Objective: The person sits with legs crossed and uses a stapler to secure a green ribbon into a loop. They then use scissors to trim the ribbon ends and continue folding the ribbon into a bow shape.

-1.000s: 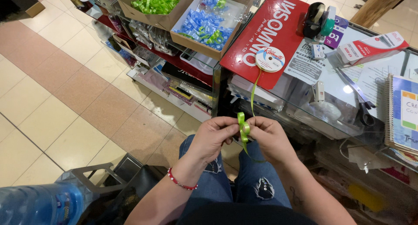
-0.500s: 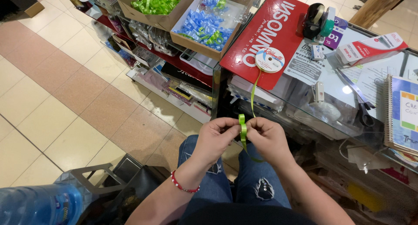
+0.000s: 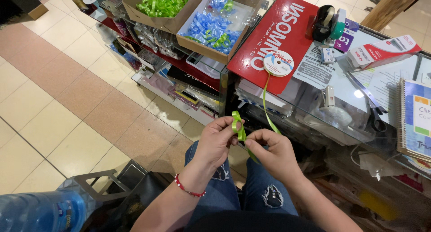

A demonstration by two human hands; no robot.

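The tiled floor (image 3: 58, 106) lay open from nine to seven o'clock. A glass counter (image 3: 359, 93) filled one to three o'clock, its edge just above the hands, a ribbon spool (image 3: 278, 63) on it. At centre, the left hand (image 3: 215, 142) pinched a looped green ribbon (image 3: 238, 124); the right hand (image 3: 274, 153) pinched its tail.

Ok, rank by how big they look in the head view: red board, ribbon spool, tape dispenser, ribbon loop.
1. Red board
2. Tape dispenser
3. Ribbon spool
4. Ribbon loop, though it sits nearer the camera, so spool versus loop is unsure.
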